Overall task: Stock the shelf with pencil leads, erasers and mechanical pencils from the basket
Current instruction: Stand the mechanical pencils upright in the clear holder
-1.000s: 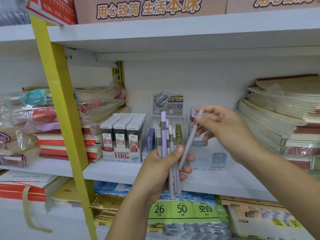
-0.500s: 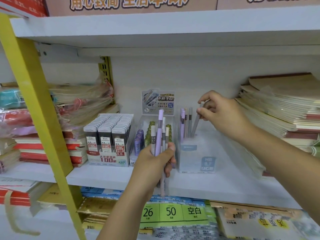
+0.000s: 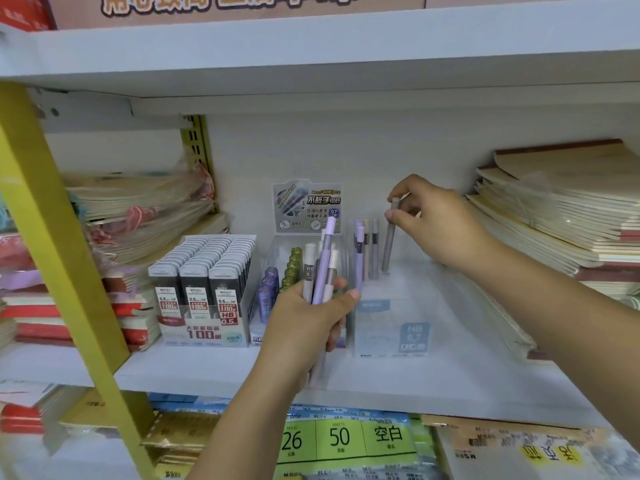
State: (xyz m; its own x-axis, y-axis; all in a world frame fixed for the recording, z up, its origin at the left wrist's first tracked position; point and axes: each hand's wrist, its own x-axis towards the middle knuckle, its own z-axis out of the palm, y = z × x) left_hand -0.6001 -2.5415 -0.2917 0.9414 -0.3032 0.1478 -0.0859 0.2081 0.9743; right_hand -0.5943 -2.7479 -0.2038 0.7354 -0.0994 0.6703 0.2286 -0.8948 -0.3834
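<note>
The right hand (image 3: 440, 223) pinches the top end of a grey mechanical pencil (image 3: 389, 240) between thumb and fingertips. The pencil hangs below the fingers, its long axis near upright, with the lower tip leaning slightly left into the far part of the clear display box (image 3: 412, 337), just right of the standing pencils (image 3: 363, 251). The left hand (image 3: 311, 323), nearer and to the left, grips a bundle of pencils (image 3: 322, 271) upright. The right hand is closer to the box, so a straight downward release looks likely.
</note>
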